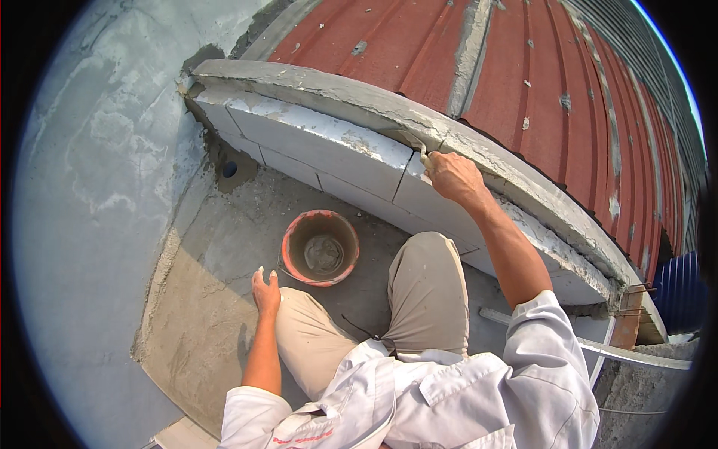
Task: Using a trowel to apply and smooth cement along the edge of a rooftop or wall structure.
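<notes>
My right hand (455,177) is closed around the handle of a trowel (422,150). Its metal blade lies at the seam between the white block wall (321,146) and the concrete ledge (329,88) behind it, close to a joint between two blocks. Down by my left knee, my left hand (265,292) holds nothing, its thumb and fingers apart. Just beyond that hand stands an orange-rimmed bucket (351,262) with some grey mortar (323,253) at its bottom.
Red corrugated roofing (501,97) slopes away past the ledge. A grey plastered wall (97,194) rises on the left, with a dark round hole (229,169) low in the corner. To the right are a light metal strip (636,356) and a blue ribbed pipe (679,292).
</notes>
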### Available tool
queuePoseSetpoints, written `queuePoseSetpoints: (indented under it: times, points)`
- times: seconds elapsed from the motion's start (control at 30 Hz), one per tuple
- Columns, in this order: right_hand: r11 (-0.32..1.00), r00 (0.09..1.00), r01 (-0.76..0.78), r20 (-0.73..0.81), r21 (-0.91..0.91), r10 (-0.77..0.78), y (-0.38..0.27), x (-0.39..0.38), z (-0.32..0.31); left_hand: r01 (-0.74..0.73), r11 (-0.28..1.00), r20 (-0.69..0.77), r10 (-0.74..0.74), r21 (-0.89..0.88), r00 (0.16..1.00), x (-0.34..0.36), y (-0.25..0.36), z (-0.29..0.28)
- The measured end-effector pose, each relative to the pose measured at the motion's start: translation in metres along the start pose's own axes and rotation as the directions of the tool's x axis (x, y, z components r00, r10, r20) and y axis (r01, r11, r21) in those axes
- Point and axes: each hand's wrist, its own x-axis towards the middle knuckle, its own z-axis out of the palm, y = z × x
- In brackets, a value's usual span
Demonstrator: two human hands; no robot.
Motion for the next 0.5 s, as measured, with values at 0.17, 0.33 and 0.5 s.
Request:
queuePoseSetpoints:
  times: [0.17,0.33,0.5]
  points:
    - [0.999,0.999,0.053,-0.002,-0.001,-0.053,-0.007,0.013,0.014,-0.030,0.999,0.010,0.030,0.015,1.000,-0.002,0.000,-0.002]
    - [0.995,0.996,0.071,-0.059,0.075,-0.067,0.004,0.006,-0.001,-0.005,1.000,0.035,0.004,0.028,0.999,-0.002,0.001,0.001]
    - [0.996,0.997,0.081,-0.013,0.047,-0.080,0.013,-0.019,-0.031,0.009,0.999,0.061,-0.012,0.038,0.998,0.008,0.001,0.006]
